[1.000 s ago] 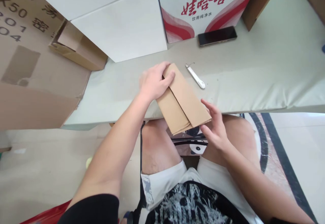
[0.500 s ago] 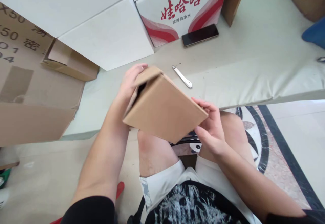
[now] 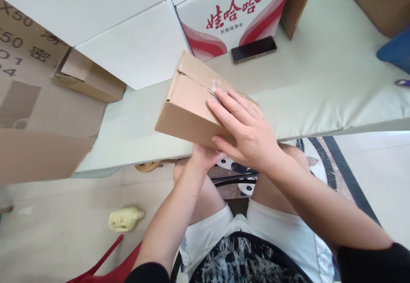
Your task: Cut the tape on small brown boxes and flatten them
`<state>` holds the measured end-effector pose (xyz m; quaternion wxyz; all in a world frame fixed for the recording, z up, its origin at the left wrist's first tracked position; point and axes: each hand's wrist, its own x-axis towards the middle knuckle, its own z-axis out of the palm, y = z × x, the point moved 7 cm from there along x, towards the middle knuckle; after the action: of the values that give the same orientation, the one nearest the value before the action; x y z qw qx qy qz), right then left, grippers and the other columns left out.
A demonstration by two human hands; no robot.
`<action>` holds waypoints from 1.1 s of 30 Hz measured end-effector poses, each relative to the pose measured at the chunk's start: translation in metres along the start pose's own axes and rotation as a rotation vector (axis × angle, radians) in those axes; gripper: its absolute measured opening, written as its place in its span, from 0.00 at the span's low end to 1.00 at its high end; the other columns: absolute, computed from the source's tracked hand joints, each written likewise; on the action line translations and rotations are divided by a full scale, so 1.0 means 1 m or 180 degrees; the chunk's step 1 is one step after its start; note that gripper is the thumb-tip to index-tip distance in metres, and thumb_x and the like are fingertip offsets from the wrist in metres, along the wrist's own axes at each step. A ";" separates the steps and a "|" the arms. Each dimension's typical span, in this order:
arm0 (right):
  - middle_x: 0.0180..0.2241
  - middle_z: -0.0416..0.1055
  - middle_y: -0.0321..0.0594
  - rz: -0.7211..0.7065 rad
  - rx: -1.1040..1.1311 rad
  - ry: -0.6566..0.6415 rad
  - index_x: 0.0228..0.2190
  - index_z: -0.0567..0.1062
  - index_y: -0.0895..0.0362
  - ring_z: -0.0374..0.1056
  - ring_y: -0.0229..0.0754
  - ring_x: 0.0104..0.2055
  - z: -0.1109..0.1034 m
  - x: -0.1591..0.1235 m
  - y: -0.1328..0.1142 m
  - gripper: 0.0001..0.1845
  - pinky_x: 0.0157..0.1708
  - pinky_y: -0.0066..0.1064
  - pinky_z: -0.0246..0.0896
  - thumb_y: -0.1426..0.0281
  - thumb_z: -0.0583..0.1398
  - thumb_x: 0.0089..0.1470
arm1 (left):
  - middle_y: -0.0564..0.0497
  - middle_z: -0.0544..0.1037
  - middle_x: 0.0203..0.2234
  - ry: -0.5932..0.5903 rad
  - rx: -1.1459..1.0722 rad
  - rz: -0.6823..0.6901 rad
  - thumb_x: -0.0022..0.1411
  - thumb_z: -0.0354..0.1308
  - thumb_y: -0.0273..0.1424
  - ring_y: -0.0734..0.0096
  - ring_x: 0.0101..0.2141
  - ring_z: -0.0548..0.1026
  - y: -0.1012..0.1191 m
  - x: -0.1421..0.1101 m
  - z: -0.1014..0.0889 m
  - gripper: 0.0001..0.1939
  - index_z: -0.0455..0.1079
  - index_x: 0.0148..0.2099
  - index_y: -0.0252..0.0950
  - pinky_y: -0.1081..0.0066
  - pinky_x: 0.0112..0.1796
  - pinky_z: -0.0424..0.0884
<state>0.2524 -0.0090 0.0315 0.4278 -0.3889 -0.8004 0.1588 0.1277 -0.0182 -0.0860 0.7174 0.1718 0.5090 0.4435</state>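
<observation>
In the head view, the cardboard box (image 3: 192, 103) was in front of you, above your lap and reaching over the front edge of the table (image 3: 320, 78). Its long axis ran aslant, one end pointing to the far left, toward the white boxes (image 3: 134, 48), and the other to the near right, partly behind your right hand (image 3: 245, 131). The seam along its upper face followed the same line, with a piece of clear tape (image 3: 215, 85) across it. Your right fingers lay extended and unclenched over that face, the thumb against the near side. Your left hand (image 3: 205, 157) was under the box; its fingers were mostly hidden, so I cannot tell how they gripped. A pale cloth covered the table, wrinkled at the right. On it, a phone (image 3: 254, 49) lay before the carton with red lettering (image 3: 235, 16), and a large brown carton (image 3: 48, 116) stood at the left. Below, a yellow bottle (image 3: 124, 219) lay on the tiled floor (image 3: 64, 214).
</observation>
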 end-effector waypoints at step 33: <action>0.71 0.65 0.45 -0.0960 -0.1363 -0.1394 0.65 0.68 0.50 0.62 0.58 0.71 0.069 0.003 -0.072 0.28 0.66 0.62 0.60 0.78 0.53 0.67 | 0.42 0.81 0.50 0.1580 0.4375 0.2948 0.66 0.54 0.33 0.54 0.52 0.77 0.177 -0.058 -0.041 0.09 0.75 0.44 0.41 0.58 0.55 0.69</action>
<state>0.1605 -0.0479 0.0357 0.1730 -0.3037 -0.9369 0.0018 0.0050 0.0235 0.0539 0.0696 0.6558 0.6850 0.3097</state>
